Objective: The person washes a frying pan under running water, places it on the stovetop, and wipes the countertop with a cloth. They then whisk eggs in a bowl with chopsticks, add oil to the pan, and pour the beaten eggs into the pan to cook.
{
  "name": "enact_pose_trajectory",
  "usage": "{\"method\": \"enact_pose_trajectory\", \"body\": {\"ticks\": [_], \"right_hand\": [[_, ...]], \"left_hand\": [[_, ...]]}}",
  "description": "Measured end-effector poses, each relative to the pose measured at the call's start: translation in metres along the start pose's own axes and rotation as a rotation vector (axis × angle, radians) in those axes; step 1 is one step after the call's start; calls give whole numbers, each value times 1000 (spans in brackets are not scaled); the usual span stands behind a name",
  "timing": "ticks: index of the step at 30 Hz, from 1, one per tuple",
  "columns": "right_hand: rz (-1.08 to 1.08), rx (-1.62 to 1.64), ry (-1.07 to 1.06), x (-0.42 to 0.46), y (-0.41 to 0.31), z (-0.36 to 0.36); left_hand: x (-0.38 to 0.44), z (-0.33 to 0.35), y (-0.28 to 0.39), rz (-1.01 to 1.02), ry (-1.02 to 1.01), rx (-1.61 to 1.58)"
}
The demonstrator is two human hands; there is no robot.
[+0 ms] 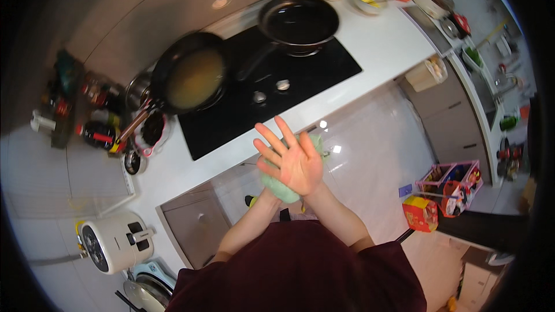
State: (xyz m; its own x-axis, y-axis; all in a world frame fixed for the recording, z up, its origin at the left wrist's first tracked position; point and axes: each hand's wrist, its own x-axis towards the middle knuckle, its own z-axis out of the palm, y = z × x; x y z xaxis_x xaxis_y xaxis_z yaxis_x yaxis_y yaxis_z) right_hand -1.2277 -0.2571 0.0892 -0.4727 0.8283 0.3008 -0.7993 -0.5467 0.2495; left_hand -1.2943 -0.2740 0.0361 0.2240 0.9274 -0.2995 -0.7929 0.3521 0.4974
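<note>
Palm up, with its fingers spread, my right hand (292,160) is held out just in front of the counter edge and grips nothing. Behind it a pale green cloth (279,188) shows on both sides of the palm. My left hand is underneath, with only its wrist (269,199) showing where it meets the cloth. The cloth lies between that hand and the back of the right one; the left fingers are hidden. Beyond the hands is a black cooktop (234,108) with two knobs. It carries a wok (195,73) of cloudy yellowish liquid and a dark frying pan (299,19).
Bottles (97,134) and a scalloped dish (151,130) crowd the counter's left, near a rice cooker (117,242). At the far right of the cooktop stands a white bowl (366,0) with yellow contents. A bin (427,73) hangs from the cabinet; a pink rack (455,177) is on the right.
</note>
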Motion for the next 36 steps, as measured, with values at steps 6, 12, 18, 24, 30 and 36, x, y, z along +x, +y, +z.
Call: {"method": "enact_pose_trajectory", "body": {"ticks": [6, 12, 18, 24, 30, 36], "right_hand": [[-648, -963, 465, -22, -118, 50], [-1020, -2109, 355, -36, -190, 18], [-753, -2795, -214, -23, -246, -10], [-333, -1741, 572, -21, -253, -52], [-375, -2299, 520, 34, -345, -43], [-141, -2909, 435, 83, -356, -139]], "left_hand": [[23, 85, -101, -240, -34, -295], [56, 111, -144, -241, 167, -202], [106, 87, -118, -89, 269, -41], [186, 55, -119, -14, 260, 511], [229, 34, -124, 112, 177, 741], [191, 16, -83, 330, 508, 890]]}}
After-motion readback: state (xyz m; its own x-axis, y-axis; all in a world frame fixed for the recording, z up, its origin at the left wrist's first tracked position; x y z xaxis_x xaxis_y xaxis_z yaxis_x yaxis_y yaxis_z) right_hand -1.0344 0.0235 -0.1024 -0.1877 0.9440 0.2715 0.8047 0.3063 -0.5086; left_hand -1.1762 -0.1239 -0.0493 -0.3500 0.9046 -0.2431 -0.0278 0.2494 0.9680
